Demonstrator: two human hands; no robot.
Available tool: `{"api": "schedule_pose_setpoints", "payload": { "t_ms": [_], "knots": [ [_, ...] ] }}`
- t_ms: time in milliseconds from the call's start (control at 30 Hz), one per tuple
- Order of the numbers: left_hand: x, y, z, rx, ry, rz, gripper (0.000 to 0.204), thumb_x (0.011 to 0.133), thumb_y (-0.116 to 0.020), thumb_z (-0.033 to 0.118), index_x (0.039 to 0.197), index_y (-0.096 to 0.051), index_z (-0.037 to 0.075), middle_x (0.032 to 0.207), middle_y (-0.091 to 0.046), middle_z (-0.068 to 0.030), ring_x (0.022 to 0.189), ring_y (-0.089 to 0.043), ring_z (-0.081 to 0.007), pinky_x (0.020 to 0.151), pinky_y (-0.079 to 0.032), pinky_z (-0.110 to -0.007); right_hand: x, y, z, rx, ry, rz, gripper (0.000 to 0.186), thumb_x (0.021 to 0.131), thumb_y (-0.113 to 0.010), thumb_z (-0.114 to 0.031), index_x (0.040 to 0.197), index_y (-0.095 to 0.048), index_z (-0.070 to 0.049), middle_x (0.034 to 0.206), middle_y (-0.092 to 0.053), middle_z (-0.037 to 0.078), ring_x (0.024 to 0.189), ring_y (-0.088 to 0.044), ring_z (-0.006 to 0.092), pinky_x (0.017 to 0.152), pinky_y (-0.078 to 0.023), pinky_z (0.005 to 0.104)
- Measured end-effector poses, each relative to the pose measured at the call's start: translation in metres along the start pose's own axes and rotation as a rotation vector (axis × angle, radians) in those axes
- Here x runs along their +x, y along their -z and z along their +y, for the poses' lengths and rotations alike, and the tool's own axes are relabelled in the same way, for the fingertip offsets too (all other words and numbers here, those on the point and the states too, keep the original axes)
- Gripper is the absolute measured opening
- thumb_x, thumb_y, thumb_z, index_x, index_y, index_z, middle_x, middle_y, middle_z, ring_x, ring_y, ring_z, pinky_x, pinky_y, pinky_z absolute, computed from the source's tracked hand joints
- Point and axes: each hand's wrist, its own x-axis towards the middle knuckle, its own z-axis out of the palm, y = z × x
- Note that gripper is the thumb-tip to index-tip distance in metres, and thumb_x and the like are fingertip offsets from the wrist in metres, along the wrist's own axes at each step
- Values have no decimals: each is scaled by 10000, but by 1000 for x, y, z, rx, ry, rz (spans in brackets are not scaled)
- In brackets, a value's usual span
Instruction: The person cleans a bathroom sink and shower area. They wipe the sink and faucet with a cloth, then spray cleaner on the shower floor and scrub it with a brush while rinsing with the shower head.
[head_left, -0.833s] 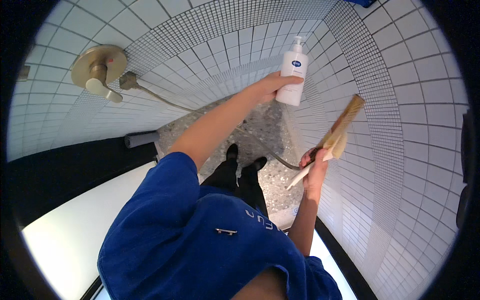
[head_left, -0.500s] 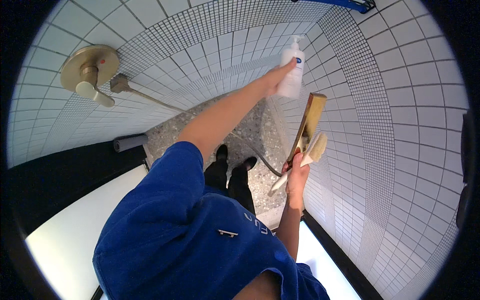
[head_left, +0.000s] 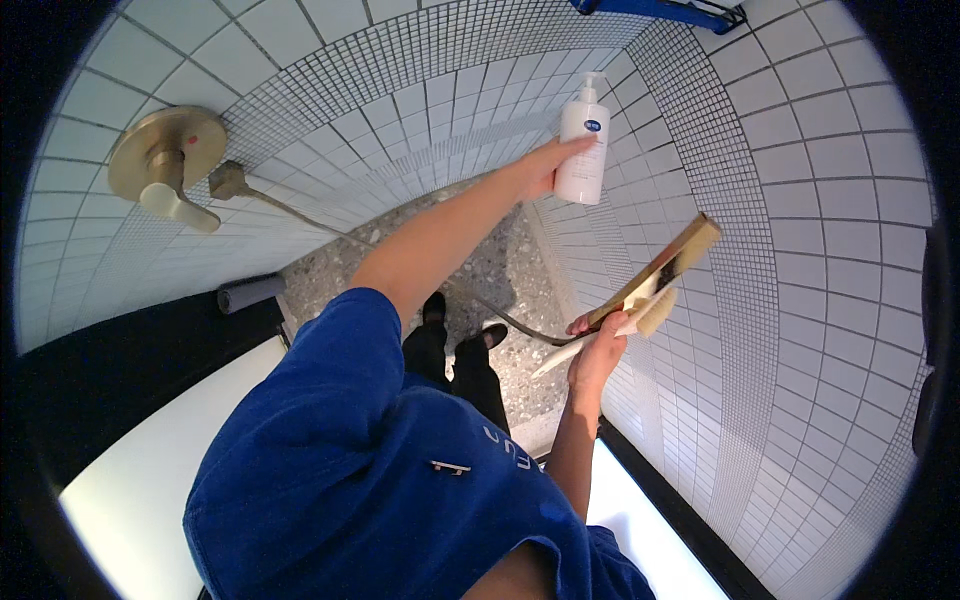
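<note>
Left hand (head_left: 547, 168): fingers curl round smooth white pump bottle (head_left: 582, 175), blue oval label (head_left: 592, 126). Right hand (head_left: 597, 358): fingers clasp squared gold-toned bar (head_left: 692, 243), pale bristled brush (head_left: 655, 313).

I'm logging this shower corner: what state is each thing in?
Left hand: closed around the pump bottle
Pump bottle: nearly upright, held up
Right hand: gripping shower head and brush
Shower head: tilted, no water visible
Brush: tilted, alongside the shower head
Hose: curved, partly hidden
Tap lever: on or off unclear
Grey mat: rolled up
</note>
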Motion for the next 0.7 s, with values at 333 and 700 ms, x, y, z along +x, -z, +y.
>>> {"api": "schedule_pose_setpoints", "payload": {
  "t_ms": [333, 700],
  "knots": [
    [-42, 33, -7, 340, -87, 100, 741, 644, -775, 23, 1279, -408, 124, 1196, -560, -74, 1160, -519, -265, 953, -429, -470, 40, 52, -20, -66, 215, 144, 463, 975, -410, -455, 849, -454, -12, 659, -469, 72, 595, -470, 161, 581, -447, 308],
    [-118, 2, -65, 380, -445, 333, 922, 524, -822, 58, 1328, -371, 103, 1237, -528, -90, 1187, -481, -258, 995, -396, -422, 79, 83, -5, -186, 170, -173, 409, 952, -473, -447, 833, -479, -56, 664, -448, 19, 590, -465, 128, 562, -440, 296]
  ]
}}
